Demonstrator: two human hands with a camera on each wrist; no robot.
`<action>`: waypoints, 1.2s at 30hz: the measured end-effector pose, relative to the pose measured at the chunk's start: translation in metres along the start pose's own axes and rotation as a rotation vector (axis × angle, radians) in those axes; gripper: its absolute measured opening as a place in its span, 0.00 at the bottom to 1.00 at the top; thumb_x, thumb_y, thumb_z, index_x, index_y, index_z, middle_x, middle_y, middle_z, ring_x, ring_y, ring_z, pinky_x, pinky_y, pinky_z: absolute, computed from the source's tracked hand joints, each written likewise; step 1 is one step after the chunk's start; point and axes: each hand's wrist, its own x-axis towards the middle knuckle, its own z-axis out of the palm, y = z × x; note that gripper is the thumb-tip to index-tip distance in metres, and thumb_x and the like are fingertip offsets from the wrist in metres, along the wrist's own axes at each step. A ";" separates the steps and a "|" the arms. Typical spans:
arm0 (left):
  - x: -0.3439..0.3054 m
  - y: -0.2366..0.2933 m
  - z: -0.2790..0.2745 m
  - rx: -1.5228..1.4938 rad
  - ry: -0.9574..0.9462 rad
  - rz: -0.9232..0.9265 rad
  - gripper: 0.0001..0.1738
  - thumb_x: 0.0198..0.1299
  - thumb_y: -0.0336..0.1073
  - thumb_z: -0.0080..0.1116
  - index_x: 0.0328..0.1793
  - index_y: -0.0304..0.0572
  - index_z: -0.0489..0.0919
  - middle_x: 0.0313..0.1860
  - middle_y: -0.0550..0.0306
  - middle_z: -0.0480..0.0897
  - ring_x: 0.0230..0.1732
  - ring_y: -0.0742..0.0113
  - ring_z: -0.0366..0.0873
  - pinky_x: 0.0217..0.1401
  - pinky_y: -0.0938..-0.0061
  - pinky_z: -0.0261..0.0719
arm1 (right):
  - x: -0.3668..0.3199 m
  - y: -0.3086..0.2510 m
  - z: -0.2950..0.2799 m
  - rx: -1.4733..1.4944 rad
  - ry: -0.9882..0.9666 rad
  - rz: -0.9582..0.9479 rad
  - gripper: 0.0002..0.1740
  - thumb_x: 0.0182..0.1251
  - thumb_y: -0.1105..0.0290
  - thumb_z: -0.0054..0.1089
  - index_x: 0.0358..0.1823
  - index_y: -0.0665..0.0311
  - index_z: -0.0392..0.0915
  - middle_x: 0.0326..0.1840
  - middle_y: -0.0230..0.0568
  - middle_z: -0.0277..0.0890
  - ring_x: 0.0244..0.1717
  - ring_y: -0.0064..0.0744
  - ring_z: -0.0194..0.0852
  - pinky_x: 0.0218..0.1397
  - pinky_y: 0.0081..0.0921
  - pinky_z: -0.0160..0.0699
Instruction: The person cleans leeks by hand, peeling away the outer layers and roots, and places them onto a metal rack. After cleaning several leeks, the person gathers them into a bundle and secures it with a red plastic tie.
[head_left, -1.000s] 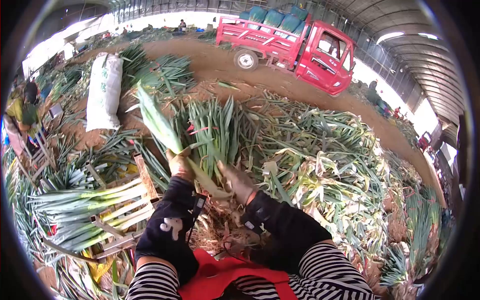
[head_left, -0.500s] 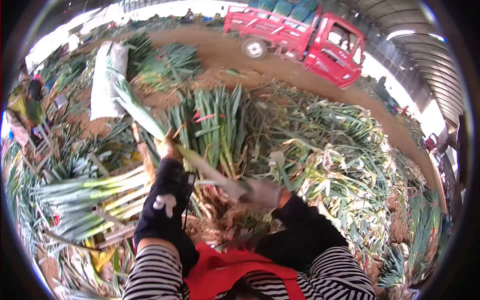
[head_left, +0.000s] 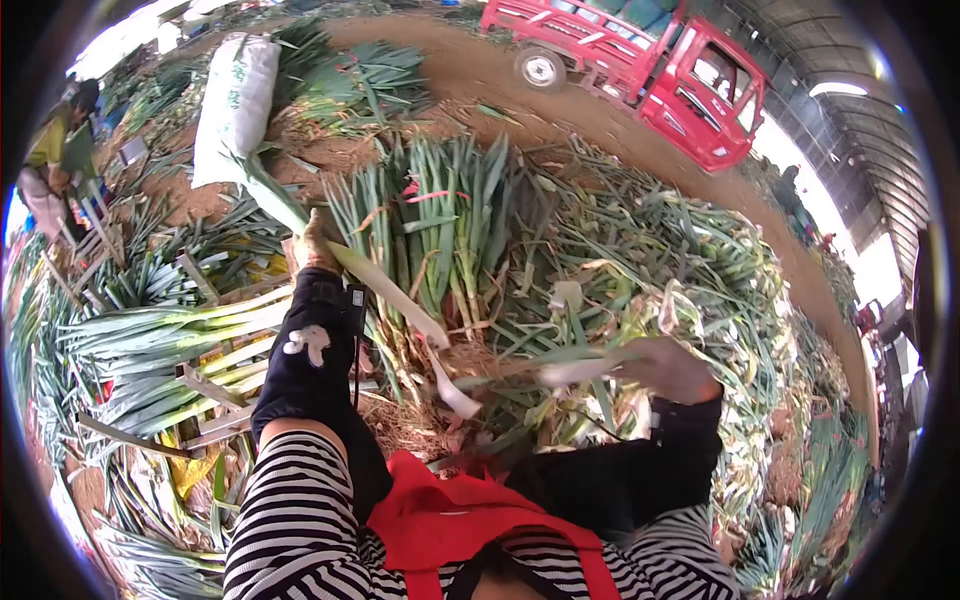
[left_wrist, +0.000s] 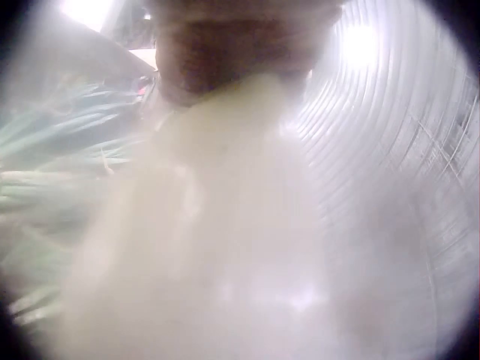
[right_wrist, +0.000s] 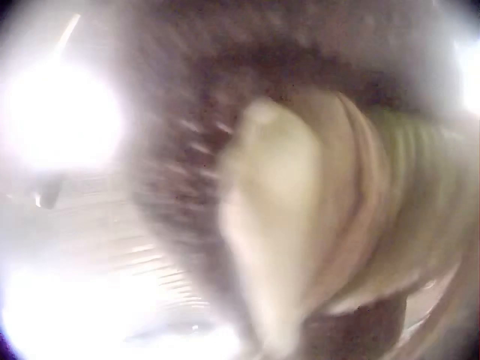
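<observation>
My left hand (head_left: 315,245) grips a big leek (head_left: 385,285) round its shaft, green leaves pointing up left and white end down right. Close up in the left wrist view, the pale shaft (left_wrist: 217,232) fills the middle below the fingers. A pale strip (head_left: 455,390) dangles by the leek's white end. Off to the right, my gloved right hand (head_left: 668,370) holds a peeled-off leek layer (head_left: 575,372), apart from the leek; the right wrist view shows that pale layer (right_wrist: 277,180) blurred against the glove. Tied leeks (head_left: 440,220) stand upright just beyond the hands.
Trimmed leeks (head_left: 170,340) lie across a wooden rack (head_left: 215,435) at left. A heap of stripped leaves (head_left: 680,300) spreads to the right. Farther off are a white sack (head_left: 235,110), a red truck (head_left: 690,90) and another person (head_left: 60,160) at far left.
My right hand has pulled away from the leek's lower end to the right, taking a stripped layer with it. My left hand has shifted up and left, still holding the leek.
</observation>
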 end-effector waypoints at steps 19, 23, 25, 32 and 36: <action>-0.100 0.011 0.071 -0.390 -0.786 -0.433 0.28 0.56 0.55 0.62 0.50 0.40 0.73 0.38 0.53 0.77 0.39 0.56 0.76 0.47 0.57 0.77 | 0.159 -0.020 0.080 0.222 0.580 -0.433 0.13 0.68 0.63 0.57 0.40 0.68 0.79 0.36 0.42 0.81 0.29 0.27 0.81 0.30 0.23 0.80; -0.129 -0.004 0.081 -0.238 -0.737 -0.299 0.24 0.59 0.51 0.62 0.53 0.42 0.73 0.39 0.57 0.77 0.43 0.60 0.74 0.54 0.62 0.73 | 0.185 -0.047 0.101 0.259 0.601 -0.386 0.19 0.68 0.53 0.56 0.42 0.63 0.75 0.34 0.40 0.81 0.32 0.29 0.80 0.35 0.26 0.79; -0.145 -0.008 0.084 -0.091 -0.765 -0.155 0.25 0.61 0.48 0.60 0.57 0.39 0.71 0.45 0.58 0.77 0.48 0.64 0.74 0.56 0.68 0.72 | 0.195 -0.054 0.110 0.244 0.593 -0.315 0.24 0.67 0.48 0.54 0.38 0.65 0.71 0.34 0.47 0.79 0.33 0.41 0.80 0.36 0.33 0.77; -0.160 -0.007 0.080 -0.037 -0.747 -0.103 0.24 0.63 0.45 0.60 0.59 0.37 0.73 0.48 0.58 0.79 0.47 0.68 0.74 0.52 0.72 0.72 | 0.208 -0.070 0.128 -0.026 0.684 -0.258 0.20 0.72 0.54 0.46 0.37 0.66 0.70 0.31 0.56 0.74 0.33 0.60 0.73 0.36 0.48 0.70; -0.154 -0.004 0.076 -0.082 -0.804 -0.095 0.25 0.61 0.47 0.61 0.56 0.37 0.73 0.47 0.57 0.78 0.47 0.67 0.75 0.54 0.71 0.73 | 0.220 -0.065 0.133 0.046 0.765 -0.370 0.14 0.73 0.65 0.44 0.39 0.70 0.72 0.34 0.55 0.76 0.38 0.57 0.74 0.39 0.43 0.72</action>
